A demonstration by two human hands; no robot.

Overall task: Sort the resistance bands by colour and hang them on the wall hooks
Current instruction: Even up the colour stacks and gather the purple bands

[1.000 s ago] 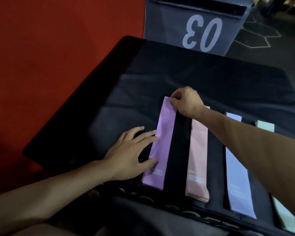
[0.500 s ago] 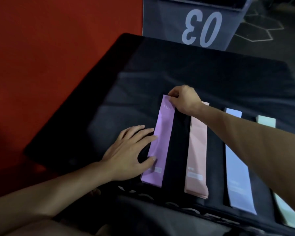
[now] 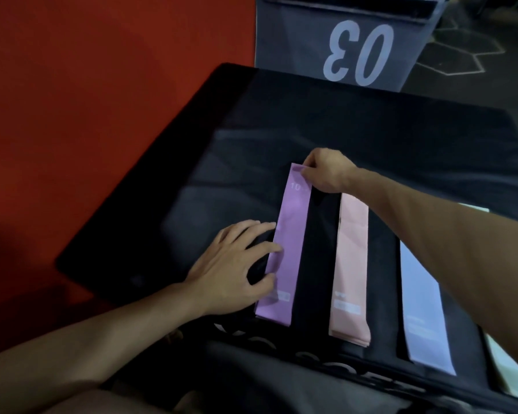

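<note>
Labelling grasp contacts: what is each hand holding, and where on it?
The right hand pinches the purple band at its far top corner. The left hand holds nothing; its fingertips rest on that band's left edge.

Four light-coloured resistance bands lie side by side on one black counter (image 3: 371,130): one purple band (image 3: 290,234), one pink band (image 3: 350,264), one pale blue band (image 3: 422,309) and one whitish band (image 3: 503,366), mostly hidden. Two hands show, and one box marked 03 (image 3: 356,49) stands behind.

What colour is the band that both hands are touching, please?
Purple band, clearest in the head view.
</note>
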